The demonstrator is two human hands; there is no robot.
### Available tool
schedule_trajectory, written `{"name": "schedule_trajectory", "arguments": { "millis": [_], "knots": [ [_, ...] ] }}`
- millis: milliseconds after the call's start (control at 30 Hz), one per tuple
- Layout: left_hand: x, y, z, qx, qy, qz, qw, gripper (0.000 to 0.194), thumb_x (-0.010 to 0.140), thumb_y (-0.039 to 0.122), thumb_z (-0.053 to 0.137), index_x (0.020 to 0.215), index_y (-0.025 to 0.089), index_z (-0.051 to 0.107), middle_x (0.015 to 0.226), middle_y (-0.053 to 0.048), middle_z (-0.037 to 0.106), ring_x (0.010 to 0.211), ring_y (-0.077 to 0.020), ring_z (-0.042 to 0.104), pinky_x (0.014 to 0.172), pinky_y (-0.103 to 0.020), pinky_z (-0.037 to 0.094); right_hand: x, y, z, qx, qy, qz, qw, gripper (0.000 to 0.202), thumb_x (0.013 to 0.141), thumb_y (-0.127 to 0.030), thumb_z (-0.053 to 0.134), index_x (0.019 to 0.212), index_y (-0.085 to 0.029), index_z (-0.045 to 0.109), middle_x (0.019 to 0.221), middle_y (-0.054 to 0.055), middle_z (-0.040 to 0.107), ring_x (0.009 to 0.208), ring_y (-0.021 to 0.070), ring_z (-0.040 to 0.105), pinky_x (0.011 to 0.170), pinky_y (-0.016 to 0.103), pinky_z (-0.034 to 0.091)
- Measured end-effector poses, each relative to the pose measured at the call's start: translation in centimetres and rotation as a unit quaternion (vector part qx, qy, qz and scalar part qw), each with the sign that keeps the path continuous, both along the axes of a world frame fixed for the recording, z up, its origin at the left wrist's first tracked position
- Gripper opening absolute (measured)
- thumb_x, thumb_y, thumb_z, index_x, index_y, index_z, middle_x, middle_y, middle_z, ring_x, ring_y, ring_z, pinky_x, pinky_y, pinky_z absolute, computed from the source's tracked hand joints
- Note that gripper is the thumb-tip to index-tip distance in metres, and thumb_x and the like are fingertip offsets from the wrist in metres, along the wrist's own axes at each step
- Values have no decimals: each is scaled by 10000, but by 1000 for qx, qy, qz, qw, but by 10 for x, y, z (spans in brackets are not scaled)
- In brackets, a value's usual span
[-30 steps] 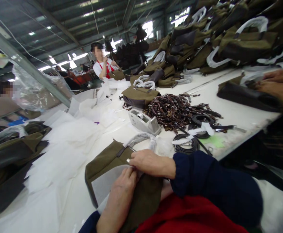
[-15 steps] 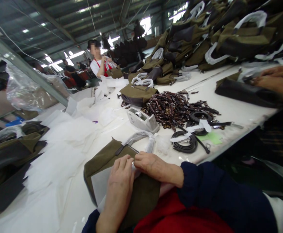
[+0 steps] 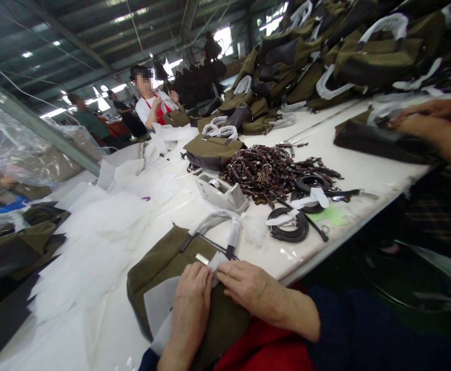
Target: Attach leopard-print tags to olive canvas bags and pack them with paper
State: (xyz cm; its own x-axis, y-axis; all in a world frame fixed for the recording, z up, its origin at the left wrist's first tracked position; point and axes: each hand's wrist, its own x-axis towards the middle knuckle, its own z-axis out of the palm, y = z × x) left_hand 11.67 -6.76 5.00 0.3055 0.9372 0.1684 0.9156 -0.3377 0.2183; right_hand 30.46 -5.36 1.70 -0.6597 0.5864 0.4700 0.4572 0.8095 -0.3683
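Observation:
An olive bag with a dark edge lies on the table in front of me, its plastic-wrapped handle standing up at the far side. White paper lies across the bag. My left hand rests on the paper, fingers together, its fingertips pinching the folded strip. Close beside it my right hand has its fingers closed on the same white paper. A small pale metallic plate shows on the bag just past my left fingertips.
A grey tape dispenser, braided straps and coiled black straps lie beyond the bag. White sheets spread leftward. Another person's hands work at right; a person in a red apron stands behind.
My right hand has moved slightly down, away from the handle, and uncovered the pale plate and more white paper at my fingertips. The camera view has shifted a little.

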Motion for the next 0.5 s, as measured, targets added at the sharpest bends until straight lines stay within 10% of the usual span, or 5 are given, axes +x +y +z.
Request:
{"name": "schedule_trajectory", "arguments": {
  "millis": [500],
  "knots": [
    [-3, 1, -14, 96, -25, -50, 994, 240, 957, 105, 455, 1091, 172, 641, 1001, -73, 680, 914, -225, 598, 824, -359, 538, 2, 5, -2, -31, -42, 45, 998, 441, 971, -268, 485, 1366, -71, 485, 1387, 164, 525, 1320, 248, 449, 1114, 387, 401]
  ]
}}
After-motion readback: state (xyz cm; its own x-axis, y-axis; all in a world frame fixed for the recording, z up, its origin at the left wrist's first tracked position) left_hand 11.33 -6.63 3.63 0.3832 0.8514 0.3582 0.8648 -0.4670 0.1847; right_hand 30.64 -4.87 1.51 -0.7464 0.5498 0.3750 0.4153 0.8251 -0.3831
